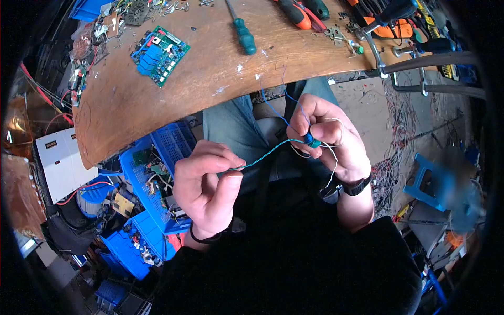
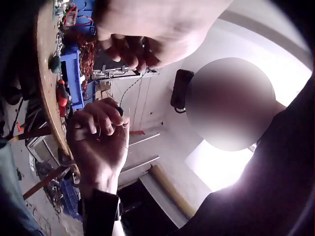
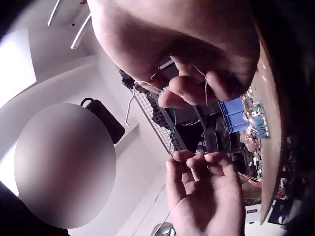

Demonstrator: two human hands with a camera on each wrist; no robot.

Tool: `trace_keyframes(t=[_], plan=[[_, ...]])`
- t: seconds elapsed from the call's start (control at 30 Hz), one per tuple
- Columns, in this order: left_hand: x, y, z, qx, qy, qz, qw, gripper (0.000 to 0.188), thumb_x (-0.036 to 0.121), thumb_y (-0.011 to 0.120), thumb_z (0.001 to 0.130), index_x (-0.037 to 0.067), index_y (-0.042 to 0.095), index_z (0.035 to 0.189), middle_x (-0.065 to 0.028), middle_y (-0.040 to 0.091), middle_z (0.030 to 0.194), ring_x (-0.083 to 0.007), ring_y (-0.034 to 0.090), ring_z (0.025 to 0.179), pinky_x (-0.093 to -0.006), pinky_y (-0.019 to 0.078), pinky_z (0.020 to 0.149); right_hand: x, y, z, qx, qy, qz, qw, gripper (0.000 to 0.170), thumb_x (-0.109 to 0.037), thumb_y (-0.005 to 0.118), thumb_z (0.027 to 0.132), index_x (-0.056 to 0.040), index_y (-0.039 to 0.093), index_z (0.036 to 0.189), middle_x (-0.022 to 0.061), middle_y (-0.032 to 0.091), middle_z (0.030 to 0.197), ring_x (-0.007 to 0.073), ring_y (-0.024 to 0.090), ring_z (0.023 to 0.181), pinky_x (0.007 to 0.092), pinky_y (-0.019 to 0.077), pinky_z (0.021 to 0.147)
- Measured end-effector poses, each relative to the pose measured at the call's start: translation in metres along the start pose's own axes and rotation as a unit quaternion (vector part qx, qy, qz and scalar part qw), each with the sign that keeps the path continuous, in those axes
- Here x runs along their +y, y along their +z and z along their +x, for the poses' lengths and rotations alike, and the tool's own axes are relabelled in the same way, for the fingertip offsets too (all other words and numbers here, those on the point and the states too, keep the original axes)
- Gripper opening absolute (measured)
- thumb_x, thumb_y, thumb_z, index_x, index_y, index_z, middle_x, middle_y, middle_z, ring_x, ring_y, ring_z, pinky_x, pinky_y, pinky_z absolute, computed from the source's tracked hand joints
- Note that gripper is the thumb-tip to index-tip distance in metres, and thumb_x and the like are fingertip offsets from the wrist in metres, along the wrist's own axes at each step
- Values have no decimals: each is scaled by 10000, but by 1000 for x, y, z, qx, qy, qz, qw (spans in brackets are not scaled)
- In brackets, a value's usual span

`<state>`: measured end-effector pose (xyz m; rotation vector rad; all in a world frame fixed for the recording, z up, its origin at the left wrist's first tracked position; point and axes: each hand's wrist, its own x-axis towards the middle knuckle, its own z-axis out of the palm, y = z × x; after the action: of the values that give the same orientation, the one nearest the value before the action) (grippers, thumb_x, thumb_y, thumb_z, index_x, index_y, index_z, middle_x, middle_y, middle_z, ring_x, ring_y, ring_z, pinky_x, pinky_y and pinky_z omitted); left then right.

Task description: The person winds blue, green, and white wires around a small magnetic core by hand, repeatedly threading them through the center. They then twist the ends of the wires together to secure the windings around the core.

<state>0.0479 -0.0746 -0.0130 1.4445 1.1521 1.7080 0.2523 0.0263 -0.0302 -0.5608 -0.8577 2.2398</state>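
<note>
A small wound coil [image 1: 312, 140] in blue and green wire is pinched between the thumb and fingers of the right hand [image 1: 336, 136], over the lap. From it a twisted green-blue wire [image 1: 270, 152] runs to the left hand [image 1: 207, 184], whose thumb and index finger pinch its far end. Loose blue wires [image 1: 273, 109] rise from the coil toward the table edge, and a white wire [image 1: 336, 160] loops round the right fingers and hangs down. In the right wrist view the twisted wire [image 3: 174, 128] spans the space between both hands.
The wooden table [image 1: 210, 71] carries a green circuit board [image 1: 159, 56], a green-handled screwdriver [image 1: 244, 38], pliers [image 1: 296, 14] and metal scraps. Blue crates [image 1: 149, 178] with parts stand at lower left. Clamps [image 1: 375, 47] sit at the table's right; a blue stool [image 1: 422, 184] stands beyond.
</note>
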Motion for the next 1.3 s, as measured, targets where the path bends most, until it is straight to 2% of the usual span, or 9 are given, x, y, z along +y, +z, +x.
trace_keyframes(t=[0.17,0.43,0.53,0.57,0.67,0.9,0.93,0.97,1.3], plan=[[0,1,1,-7,23,60,998,185,80,668,936,10,535,1044,-180,637,963,-204,580,829,-327,479,758,-3,2,0,12,-5,27,1000,174,-175,631,842,-37,535,887,-7,480,728,70,418,577,224,304,536],[4,5,2,64,-65,-74,993,183,90,601,925,-9,529,1061,-159,612,912,-204,564,820,-337,471,766,-5,-1,0,14,-4,17,1000,171,-188,619,845,-46,530,878,-16,461,719,71,415,590,226,298,562],[5,-2,3,-37,-170,-227,958,238,56,609,846,-16,540,1062,-143,593,893,-200,559,844,-330,460,785,-5,-1,1,16,0,12,1000,158,-178,608,852,-45,533,889,-16,456,715,73,412,594,227,299,564],[5,-4,4,-37,-172,-228,958,238,56,609,846,-16,540,1062,-143,593,893,-200,559,844,-330,460,785,-5,-1,2,17,2,10,1000,145,-170,598,860,-44,533,894,-16,457,715,73,412,596,228,301,564],[10,-6,5,-121,-286,-304,901,202,28,608,845,1,560,1039,-123,591,895,-194,563,848,-321,461,778,-4,1,3,27,8,-1,1000,129,-160,580,873,-42,535,901,-15,459,719,71,411,599,230,307,568],[-1,-5,3,-232,-228,-313,892,199,-105,596,855,38,573,992,-109,601,887,-193,592,833,-319,471,753,10,0,5,25,-20,-31,999,159,-144,554,881,-11,566,967,10,519,790,64,446,636,206,351,558],[-2,-6,5,-251,-212,-295,897,197,-106,610,868,44,582,993,-112,609,876,-206,619,824,-321,488,751,11,-2,5,5,-2,-42,999,167,-176,570,908,-28,578,986,-5,538,865,49,450,654,193,352,569],[-2,-5,5,-251,-213,-295,897,197,-106,610,868,44,582,993,-112,609,876,-206,619,824,-321,488,751,11,-4,5,-15,16,-53,998,176,-207,586,935,-46,589,1005,-20,558,940,35,454,673,179,354,581],[6,-1,3,-204,-224,-230,925,156,-63,623,888,14,572,1013,-109,616,863,-200,644,830,-326,514,768,13,-8,5,-16,-3,-64,998,237,-272,567,925,-58,582,1025,-8,554,967,32,447,730,175,370,597]])
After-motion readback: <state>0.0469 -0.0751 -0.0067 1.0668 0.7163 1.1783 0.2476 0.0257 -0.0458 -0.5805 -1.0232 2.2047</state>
